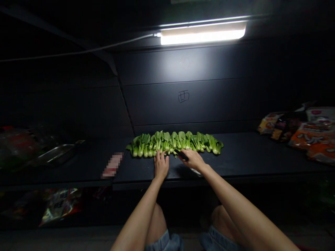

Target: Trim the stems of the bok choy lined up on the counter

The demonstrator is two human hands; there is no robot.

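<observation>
A long row of bok choy point(172, 144) lies side by side on the black shelf top point(235, 157), with the pale stem ends facing me. My left hand point(161, 165) rests flat on the shelf, its fingertips at the stem ends. My right hand point(193, 160) is just right of it and grips a black-handled knife point(181, 155), whose handle reaches over the stems. A silver glint point(196, 170) under that hand may be the blade, which is mostly hidden.
A steel tray point(56, 155) and a plastic-wrapped bag point(17, 148) sit on the dim left shelf. A pixelated pink patch point(112, 165) lies near the shelf edge. Printed food packets point(295, 132) are piled at the right. A strip light point(202, 35) hangs above.
</observation>
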